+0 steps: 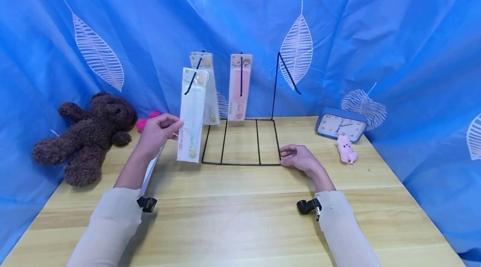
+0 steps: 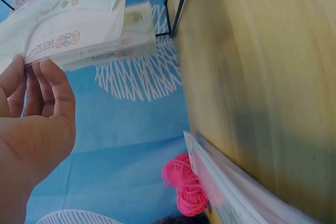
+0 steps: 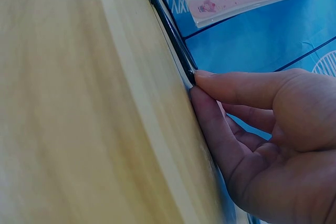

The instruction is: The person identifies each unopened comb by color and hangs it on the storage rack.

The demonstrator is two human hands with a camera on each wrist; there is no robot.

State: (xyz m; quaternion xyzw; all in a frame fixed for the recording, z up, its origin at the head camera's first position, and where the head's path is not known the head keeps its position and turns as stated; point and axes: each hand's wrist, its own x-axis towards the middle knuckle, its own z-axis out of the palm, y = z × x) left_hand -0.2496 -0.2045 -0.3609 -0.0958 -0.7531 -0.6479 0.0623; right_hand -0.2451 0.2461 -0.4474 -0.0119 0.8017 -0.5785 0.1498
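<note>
From the head camera, the left hand is pinching a white comb pack by its edge at the front-left hook of the wire rack, where two packs are already hanging while the rightmost hook is standing bare. At the left wrist, the fingers are nipping the pack's lower edge, and more packs are lying on the table beside pink yarn. At the right wrist, the right hand is pressing curled fingertips against the rack's base wire, gripping nothing.

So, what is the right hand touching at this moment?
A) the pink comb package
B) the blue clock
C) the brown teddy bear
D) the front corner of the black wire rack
D: the right hand rests on the table with its fingertips against the front right corner of the black wire rack, away from the clock, bear and hanging packages.
</note>
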